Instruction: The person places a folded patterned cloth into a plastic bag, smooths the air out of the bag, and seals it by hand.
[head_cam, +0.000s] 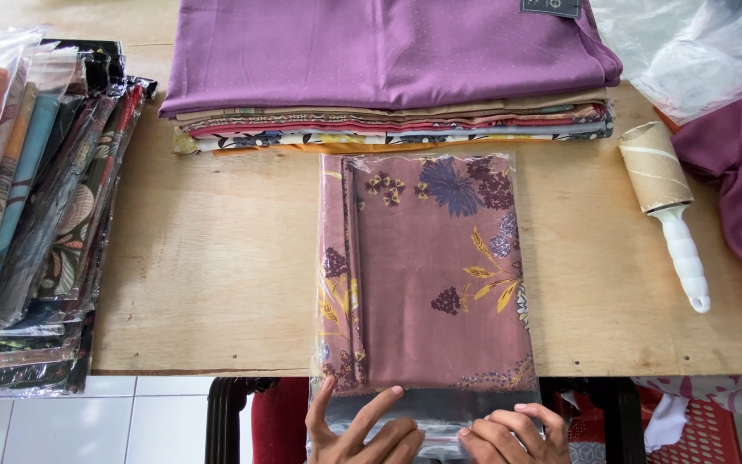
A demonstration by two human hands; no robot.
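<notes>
Plywood table (208, 283), left hand (358, 434) and right hand (513, 436) pressing flat on bagged floral scarf (427, 275), fabric stack (388, 77) behind, lint roller (667, 206) right

A textile packing workshop: folded fabrics (388, 77) and bagged scarves (36, 215) crowd a plywood table (208, 258).

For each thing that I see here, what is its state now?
Floral mauve fabric: folded, inside clear bag.
Bag's open end: pressed by both hands.
Left hand: flat on bag.
Right hand: flat on bag.
Lint roller: lying, paper used up.
Fabric stack: folded, unbagged.
</notes>
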